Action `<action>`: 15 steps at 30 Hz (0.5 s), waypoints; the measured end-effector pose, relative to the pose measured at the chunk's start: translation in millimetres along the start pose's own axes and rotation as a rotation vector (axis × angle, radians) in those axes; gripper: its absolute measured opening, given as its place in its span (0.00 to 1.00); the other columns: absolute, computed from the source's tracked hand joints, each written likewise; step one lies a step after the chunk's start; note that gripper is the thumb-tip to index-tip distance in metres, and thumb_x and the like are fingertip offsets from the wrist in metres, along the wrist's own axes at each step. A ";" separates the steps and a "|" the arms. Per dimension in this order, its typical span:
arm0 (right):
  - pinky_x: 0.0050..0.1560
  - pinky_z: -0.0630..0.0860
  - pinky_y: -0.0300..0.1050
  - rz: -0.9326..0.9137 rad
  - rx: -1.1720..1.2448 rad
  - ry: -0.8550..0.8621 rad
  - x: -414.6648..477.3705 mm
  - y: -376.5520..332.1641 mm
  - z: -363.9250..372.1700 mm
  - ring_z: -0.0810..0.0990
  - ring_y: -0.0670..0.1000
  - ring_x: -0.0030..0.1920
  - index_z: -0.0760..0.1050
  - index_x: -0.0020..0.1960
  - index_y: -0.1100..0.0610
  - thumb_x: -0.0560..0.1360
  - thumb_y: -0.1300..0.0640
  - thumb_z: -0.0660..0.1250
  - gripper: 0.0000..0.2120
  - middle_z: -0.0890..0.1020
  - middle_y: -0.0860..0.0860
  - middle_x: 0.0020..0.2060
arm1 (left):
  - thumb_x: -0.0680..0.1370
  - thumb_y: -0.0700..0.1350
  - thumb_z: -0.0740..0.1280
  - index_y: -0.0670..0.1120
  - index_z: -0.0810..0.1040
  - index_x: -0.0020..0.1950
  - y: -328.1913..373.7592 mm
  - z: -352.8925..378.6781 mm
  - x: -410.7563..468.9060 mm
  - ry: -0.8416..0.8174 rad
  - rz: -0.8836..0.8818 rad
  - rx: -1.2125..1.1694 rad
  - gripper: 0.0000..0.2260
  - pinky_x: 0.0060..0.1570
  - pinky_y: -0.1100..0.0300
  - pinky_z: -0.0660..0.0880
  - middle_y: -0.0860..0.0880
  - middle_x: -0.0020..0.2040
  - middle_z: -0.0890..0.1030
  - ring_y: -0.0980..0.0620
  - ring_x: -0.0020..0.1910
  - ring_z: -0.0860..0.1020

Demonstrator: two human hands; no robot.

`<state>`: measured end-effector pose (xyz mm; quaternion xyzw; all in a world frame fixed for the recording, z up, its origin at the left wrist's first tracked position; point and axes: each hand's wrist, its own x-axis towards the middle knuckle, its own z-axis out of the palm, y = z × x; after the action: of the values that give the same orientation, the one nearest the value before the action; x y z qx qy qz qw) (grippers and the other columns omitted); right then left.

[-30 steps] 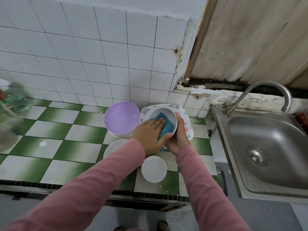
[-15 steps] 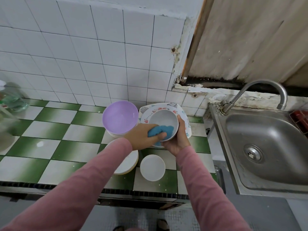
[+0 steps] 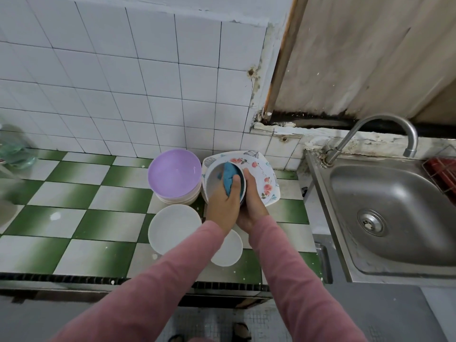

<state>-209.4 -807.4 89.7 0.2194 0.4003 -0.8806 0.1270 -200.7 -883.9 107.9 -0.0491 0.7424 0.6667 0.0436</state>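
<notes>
Small bowl (image 3: 214, 179) held tilted above the tiled surface (image 3: 74, 218), in front of floral plate (image 3: 262, 172), beside purple bowl (image 3: 174, 172). Right hand (image 3: 252, 202) grips its outer wall. Left hand (image 3: 222, 206) pinches blue cloth (image 3: 230, 174) inside it.

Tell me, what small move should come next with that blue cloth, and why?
Probably sweep the blue cloth leftward. The left hand presses it against the right side of the tilted white bowl, which the right hand grips, and the bowl's left inside lies uncovered.
</notes>
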 end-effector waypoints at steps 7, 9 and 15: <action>0.60 0.78 0.61 0.039 -0.107 0.070 2.3 -16.1 -11.5 0.80 0.61 0.60 0.74 0.66 0.53 0.73 0.33 0.65 0.30 0.81 0.61 0.60 | 0.80 0.63 0.57 0.56 0.71 0.69 -14.9 -31.9 14.5 -0.512 0.280 0.523 0.21 0.54 0.58 0.75 0.52 0.54 0.81 0.54 0.51 0.79; 0.61 0.77 0.61 0.078 -0.110 0.063 3.8 -20.6 -15.7 0.81 0.62 0.59 0.74 0.67 0.56 0.71 0.33 0.67 0.34 0.81 0.62 0.60 | 0.79 0.63 0.61 0.55 0.71 0.68 -19.5 -40.9 20.4 -0.585 0.396 0.697 0.21 0.50 0.60 0.74 0.52 0.52 0.80 0.56 0.47 0.77; 0.66 0.69 0.71 0.148 -0.064 -0.023 8.5 -26.6 -26.9 0.77 0.66 0.64 0.74 0.69 0.53 0.71 0.30 0.66 0.35 0.79 0.62 0.64 | 0.77 0.50 0.70 0.47 0.73 0.69 -24.8 -52.0 28.9 -0.577 0.594 0.892 0.21 0.62 0.59 0.67 0.48 0.62 0.79 0.50 0.58 0.74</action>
<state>-219.7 -770.1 87.1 0.2340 0.4094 -0.8581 0.2034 -226.0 -938.7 85.2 0.3656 0.8905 0.2613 0.0714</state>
